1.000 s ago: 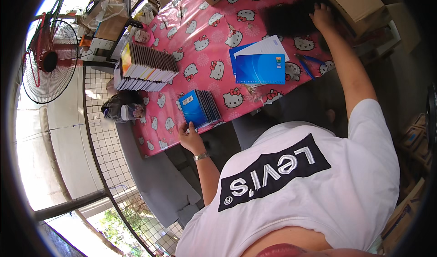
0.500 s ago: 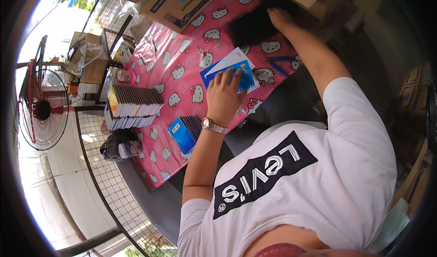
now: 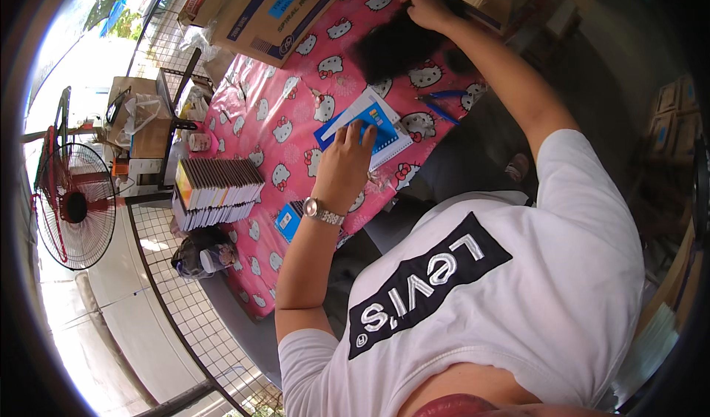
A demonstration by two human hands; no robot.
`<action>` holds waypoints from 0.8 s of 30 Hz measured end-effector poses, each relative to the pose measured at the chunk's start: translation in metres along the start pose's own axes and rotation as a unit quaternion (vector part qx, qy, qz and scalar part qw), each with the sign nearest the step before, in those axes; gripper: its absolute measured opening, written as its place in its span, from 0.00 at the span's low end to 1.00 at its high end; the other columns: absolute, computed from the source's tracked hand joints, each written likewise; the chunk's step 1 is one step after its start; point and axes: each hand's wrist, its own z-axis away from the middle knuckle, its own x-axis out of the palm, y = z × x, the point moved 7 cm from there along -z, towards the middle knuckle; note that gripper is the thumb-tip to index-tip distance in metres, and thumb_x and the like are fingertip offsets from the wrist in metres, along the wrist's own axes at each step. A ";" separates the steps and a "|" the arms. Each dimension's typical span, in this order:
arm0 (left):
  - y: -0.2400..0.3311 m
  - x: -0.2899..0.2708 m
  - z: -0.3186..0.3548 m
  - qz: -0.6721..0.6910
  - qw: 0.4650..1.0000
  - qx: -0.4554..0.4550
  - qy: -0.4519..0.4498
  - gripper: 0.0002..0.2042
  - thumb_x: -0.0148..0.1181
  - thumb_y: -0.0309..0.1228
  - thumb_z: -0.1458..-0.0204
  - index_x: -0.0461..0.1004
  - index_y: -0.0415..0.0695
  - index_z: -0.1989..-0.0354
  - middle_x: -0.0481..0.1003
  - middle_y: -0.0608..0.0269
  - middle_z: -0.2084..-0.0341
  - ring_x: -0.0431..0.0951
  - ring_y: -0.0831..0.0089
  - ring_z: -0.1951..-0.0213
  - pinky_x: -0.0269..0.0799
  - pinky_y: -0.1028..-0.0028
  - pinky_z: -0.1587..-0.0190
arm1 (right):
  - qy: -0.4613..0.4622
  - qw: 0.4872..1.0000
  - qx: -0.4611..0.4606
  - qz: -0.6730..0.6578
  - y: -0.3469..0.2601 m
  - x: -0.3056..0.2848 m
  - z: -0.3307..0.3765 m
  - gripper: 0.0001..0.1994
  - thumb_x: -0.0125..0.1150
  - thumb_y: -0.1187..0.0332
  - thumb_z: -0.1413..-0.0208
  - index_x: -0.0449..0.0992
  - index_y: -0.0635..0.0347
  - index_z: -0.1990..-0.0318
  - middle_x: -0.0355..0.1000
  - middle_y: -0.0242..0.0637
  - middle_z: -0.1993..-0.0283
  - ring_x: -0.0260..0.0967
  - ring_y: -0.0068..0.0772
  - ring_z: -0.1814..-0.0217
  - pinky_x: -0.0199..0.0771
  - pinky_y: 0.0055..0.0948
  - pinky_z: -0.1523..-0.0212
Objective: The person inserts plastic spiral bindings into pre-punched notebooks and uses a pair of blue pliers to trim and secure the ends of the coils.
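Note:
My left hand [image 3: 342,173], a watch on its wrist, lies with fingers spread over the lower left part of a small blue-covered spiral notebook [image 3: 384,127]. White pages show around the cover, and a darker blue piece sticks out at the left. At the far side of the table my right hand [image 3: 429,10] is closed, with one finger bent forward. Whatever it may hold is too small to make out. Below that hand is a blurred black shape [image 3: 396,47] of unclear kind. Blue pens [image 3: 444,112] rest right of the notebook.
A pink patterned cloth [image 3: 277,95] covers the table. Upright notebooks stand in a row [image 3: 218,191] at left, and a smaller blue stack [image 3: 287,221] sits partly behind my left forearm. A cardboard box [image 3: 274,14] stands at the back. Left of the table is a fan [image 3: 74,206].
The whole view has shifted slightly. My right hand has moved a little farther away and left, above the black shape. My left hand has drawn slightly nearer along the notebook.

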 end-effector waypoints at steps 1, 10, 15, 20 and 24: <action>0.000 -0.001 0.004 0.015 1.000 0.005 -0.009 0.26 0.60 0.18 0.58 0.68 0.43 0.45 0.68 0.55 0.44 0.70 0.55 0.44 0.73 0.61 0.46 | 0.010 0.999 -0.027 -0.026 -0.017 -0.012 0.004 0.15 0.55 0.75 0.49 0.75 0.56 0.52 0.71 0.45 0.55 0.71 0.47 0.51 0.71 0.39 0.49; -0.027 -0.016 0.003 0.263 0.963 0.019 -0.047 0.23 0.59 0.16 0.57 0.72 0.40 0.48 0.72 0.50 0.49 0.77 0.49 0.54 0.77 0.62 0.53 | -0.210 0.774 0.273 -0.532 -0.107 -0.040 0.139 0.16 0.55 0.71 0.46 0.75 0.63 0.49 0.75 0.31 0.64 0.58 0.11 0.79 0.61 0.14 0.78; -0.038 -0.028 0.003 0.212 0.977 -0.005 -0.005 0.21 0.57 0.17 0.56 0.71 0.37 0.49 0.77 0.45 0.62 0.80 0.52 0.63 0.76 0.65 0.62 | -0.232 0.781 0.251 -0.524 -0.166 -0.024 0.186 0.15 0.53 0.71 0.44 0.76 0.64 0.50 0.75 0.31 0.63 0.60 0.14 0.78 0.64 0.17 0.76; -0.058 -0.067 -0.005 0.181 0.979 -0.055 0.082 0.15 0.53 0.22 0.56 0.71 0.36 0.57 0.75 0.38 0.69 0.76 0.41 0.64 0.71 0.52 0.61 | -0.138 0.843 0.207 -0.477 -0.159 -0.048 0.150 0.17 0.49 0.71 0.43 0.74 0.65 0.48 0.73 0.31 0.62 0.60 0.14 0.76 0.64 0.17 0.74; -0.051 -0.039 -0.011 0.049 0.993 -0.090 0.064 0.11 0.55 0.27 0.54 0.73 0.42 0.61 0.77 0.46 0.70 0.78 0.45 0.65 0.72 0.54 0.65 | -0.070 0.790 0.218 -0.569 -0.178 -0.043 0.178 0.21 0.48 0.71 0.44 0.70 0.67 0.43 0.75 0.39 0.62 0.60 0.17 0.80 0.67 0.23 0.75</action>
